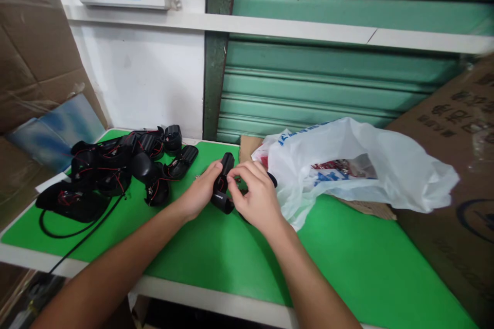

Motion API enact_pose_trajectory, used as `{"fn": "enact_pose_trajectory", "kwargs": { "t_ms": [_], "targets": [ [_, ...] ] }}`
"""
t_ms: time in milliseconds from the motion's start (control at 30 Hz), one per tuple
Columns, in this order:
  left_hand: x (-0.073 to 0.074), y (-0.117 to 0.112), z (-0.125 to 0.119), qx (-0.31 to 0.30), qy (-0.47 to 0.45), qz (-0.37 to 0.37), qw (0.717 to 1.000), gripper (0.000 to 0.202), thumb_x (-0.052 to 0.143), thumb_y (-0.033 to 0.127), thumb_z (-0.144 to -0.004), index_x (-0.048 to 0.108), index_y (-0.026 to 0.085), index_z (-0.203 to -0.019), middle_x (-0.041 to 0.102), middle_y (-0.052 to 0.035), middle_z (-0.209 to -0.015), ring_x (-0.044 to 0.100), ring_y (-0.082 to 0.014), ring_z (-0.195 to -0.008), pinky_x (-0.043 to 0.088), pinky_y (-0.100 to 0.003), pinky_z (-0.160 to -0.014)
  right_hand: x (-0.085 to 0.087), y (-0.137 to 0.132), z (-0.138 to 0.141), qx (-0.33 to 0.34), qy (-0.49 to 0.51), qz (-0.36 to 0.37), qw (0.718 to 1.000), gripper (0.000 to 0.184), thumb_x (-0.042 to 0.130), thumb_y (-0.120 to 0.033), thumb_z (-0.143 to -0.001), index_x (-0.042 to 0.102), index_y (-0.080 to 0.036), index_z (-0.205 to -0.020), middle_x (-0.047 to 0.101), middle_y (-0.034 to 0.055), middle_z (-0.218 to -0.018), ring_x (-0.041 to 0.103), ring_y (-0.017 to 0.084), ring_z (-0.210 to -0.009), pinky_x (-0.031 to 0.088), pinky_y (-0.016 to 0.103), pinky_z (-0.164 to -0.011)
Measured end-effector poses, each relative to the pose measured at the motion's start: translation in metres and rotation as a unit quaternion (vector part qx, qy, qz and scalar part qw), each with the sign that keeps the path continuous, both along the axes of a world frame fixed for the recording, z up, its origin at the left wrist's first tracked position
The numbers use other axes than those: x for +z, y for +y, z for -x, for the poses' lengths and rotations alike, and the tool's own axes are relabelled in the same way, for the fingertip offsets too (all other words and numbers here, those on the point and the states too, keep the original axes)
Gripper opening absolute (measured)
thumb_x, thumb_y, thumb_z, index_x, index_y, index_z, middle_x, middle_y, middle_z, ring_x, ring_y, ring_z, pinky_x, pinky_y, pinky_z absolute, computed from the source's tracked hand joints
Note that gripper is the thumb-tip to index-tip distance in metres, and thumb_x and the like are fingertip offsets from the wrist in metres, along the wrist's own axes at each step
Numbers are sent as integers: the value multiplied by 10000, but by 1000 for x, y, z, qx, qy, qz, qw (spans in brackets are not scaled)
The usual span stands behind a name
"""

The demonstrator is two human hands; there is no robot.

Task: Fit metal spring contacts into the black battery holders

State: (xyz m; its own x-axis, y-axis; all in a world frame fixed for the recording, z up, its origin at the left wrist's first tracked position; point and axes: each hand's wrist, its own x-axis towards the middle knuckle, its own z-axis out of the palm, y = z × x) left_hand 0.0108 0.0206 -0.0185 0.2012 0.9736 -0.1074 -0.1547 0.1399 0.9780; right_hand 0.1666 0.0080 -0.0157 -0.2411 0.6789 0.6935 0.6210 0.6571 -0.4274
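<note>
Left hand (pixel 198 193) holds a black housing (pixel 222 199) by its left side, on or just above the green worktop (pixel 239 262). Right hand (pixel 258 190) has thumb and forefinger brought together at the housing's right side; whether anything is pinched between them cannot be told. Left of the hands lies a heap of similar housings (pixel 142 167) with red wires. To the right, a white plastic bag (pixel 409 175) lies partly over cardboard (pixel 365 208).

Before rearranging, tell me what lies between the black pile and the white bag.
In the head view: the left hand, a black device, and the right hand.
</note>
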Motion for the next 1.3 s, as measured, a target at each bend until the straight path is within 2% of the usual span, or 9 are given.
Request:
{"fn": "enact_pose_trajectory", "kwargs": {
  "t_ms": [200, 467, 700, 867, 1000, 1167, 1300],
  "targets": [
    [2, -1, -1, 13, -29, 17, 999, 460, 670, 602, -872, 743, 209, -1100, 749, -52, -1180, 588, -257, -1285, 467, -351, -1063, -1, 0, 3, 2, 30, 46, 999, 133, 530, -158, -968, 588, -243, -882, 658, 49, -898, 609, 231, -867, 495, 364, -784],
    [8, -3, -2, 11, -95, 77, 992, 571, 774, 642, -760, 734, 193, -1111, 777, -54, -1132, 673, -262, -1126, 532, -333, -903, -2, 0, 7, 7, 83, 92, 992, 127, 514, -186, -987, 597, -240, -909, 667, 61, -966, 672, 222, -968, 520, 336, -843],
    [6, -2, -2, 12, -122, 115, 986, 600, 794, 642, -739, 747, 191, -1132, 783, -67, -1132, 682, -275, -1122, 544, -333, -869, -3, 1, 6, 14, 91, 77, 993, 119, 537, -198, -990, 625, -246, -925, 695, 65, -978, 690, 229, -1019, 548, 350, -880],
    [5, -2, -2, 19, -104, 72, 992, 541, 771, 620, -784, 750, 207, -1132, 776, -49, -1162, 667, -255, -1156, 525, -315, -926, -4, 0, 6, 5, 68, 54, 996, 119, 546, -201, -991, 640, -255, -941, 713, 74, -996, 704, 237, -1033, 563, 367, -892],
    [6, -2, -3, 19, -103, 66, 992, 540, 761, 621, -791, 741, 206, -1136, 765, -47, -1198, 655, -253, -1186, 519, -318, -950, -5, -1, 8, -6, 75, 46, 996, 122, 548, -198, -992, 636, -255, -930, 719, 71, -970, 714, 235, -1027, 566, 360, -868],
    [7, -2, -3, 5, -125, 74, 989, 601, 801, 661, -725, 739, 204, -1110, 766, -50, -1186, 636, -272, -1228, 507, -348, -1014, -5, -2, 10, -15, 99, 39, 994, 124, 558, -201, -987, 651, -259, -928, 736, 64, -968, 723, 243, -1042, 569, 367, -848],
    [5, -1, -2, -1, -109, 49, 993, 561, 764, 659, -769, 740, 203, -1095, 760, -56, -1191, 616, -277, -1266, 492, -364, -1062, -6, -1, 9, -20, 72, 16, 997, 129, 557, -204, -992, 662, -259, -944, 756, 77, -1020, 728, 250, -1057, 560, 399, -888]
  ]
}}
